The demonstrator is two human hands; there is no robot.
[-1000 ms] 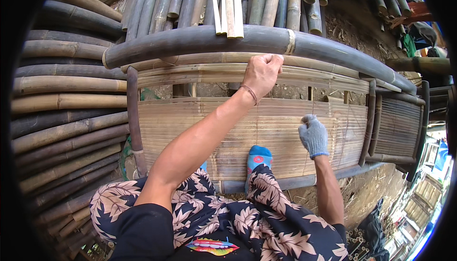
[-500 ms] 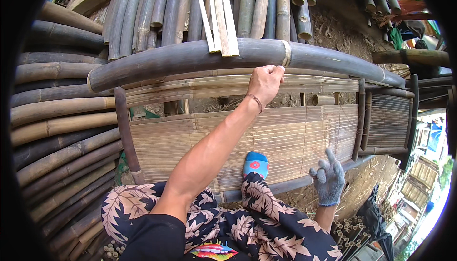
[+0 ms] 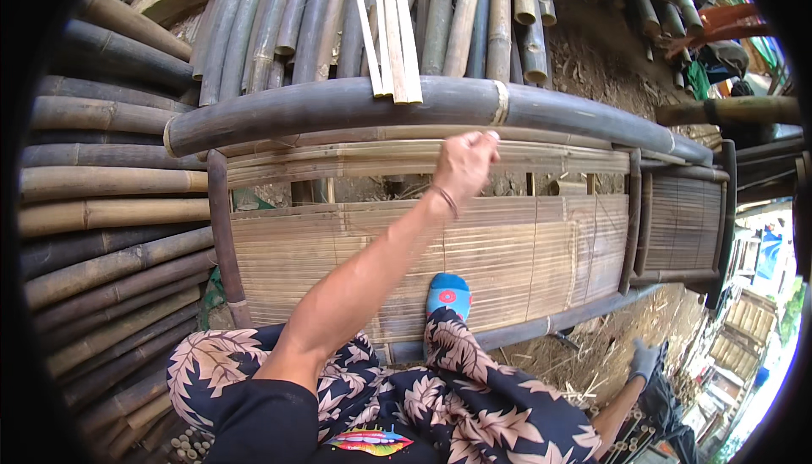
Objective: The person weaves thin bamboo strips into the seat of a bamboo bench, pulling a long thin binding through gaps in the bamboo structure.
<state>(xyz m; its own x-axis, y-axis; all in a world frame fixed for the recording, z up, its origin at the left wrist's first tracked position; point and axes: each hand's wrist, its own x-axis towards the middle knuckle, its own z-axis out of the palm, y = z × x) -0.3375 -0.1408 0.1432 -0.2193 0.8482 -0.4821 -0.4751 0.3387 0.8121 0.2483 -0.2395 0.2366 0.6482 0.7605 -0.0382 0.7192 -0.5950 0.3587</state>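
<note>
My bare left hand (image 3: 468, 162), with a bracelet at the wrist, hovers closed over the gap just below the thick dark bamboo pole (image 3: 338, 109). What it pinches, if anything, is too small to make out. Under that arm lies a bench-like panel of thin bamboo slats (image 3: 381, 240); my foot in a blue sock (image 3: 448, 295) rests on it. Far out at the lower right, my right hand (image 3: 645, 359) wears a grey glove and is beside crumpled black sheeting (image 3: 664, 409). Its fingers are small and partly hidden.
Curved bamboo poles (image 3: 118, 181) are stacked at the left. More cut poles (image 3: 317, 24) lie beyond the thick pole, whose top carries several pale split strips (image 3: 397, 49). A smaller slatted section (image 3: 683, 214) adjoins the panel at the right. Straw litters the ground (image 3: 605, 345).
My gloved right hand has swung outward, right and down, away from the panel to the black sheeting. My left hand has dropped slightly toward me and stays closed.
</note>
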